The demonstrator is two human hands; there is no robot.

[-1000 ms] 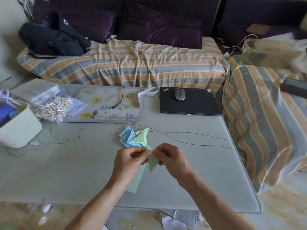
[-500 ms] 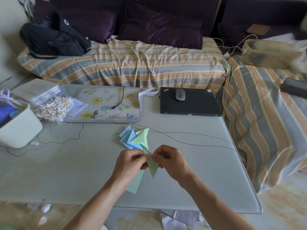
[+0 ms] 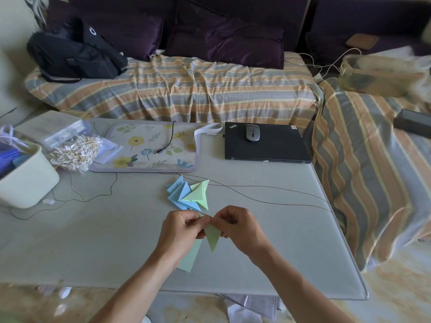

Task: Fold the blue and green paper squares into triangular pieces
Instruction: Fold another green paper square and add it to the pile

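Both hands meet over the near middle of the grey table (image 3: 93, 241). My left hand (image 3: 180, 231) and my right hand (image 3: 238, 226) pinch the top edge of a green paper piece (image 3: 213, 237) that hangs as a narrow triangle, point down. Under my left wrist lies a flat green paper sheet (image 3: 190, 256). Just beyond the hands sits a pile of folded triangles, the blue pieces (image 3: 178, 194) on the left and the green pieces (image 3: 198, 194) on top at the right.
A closed black laptop (image 3: 265, 145) carrying a grey mouse (image 3: 253, 133) sits at the back right. A floral mat (image 3: 149, 148), a bag of small white sticks (image 3: 74, 151) and a cream tub (image 3: 25, 180) stand left. A thin wire (image 3: 268, 201) crosses the table.
The hands have drawn closer together on the green piece, and its hanging point has turned straighter down. The pile of folded triangles has not moved.
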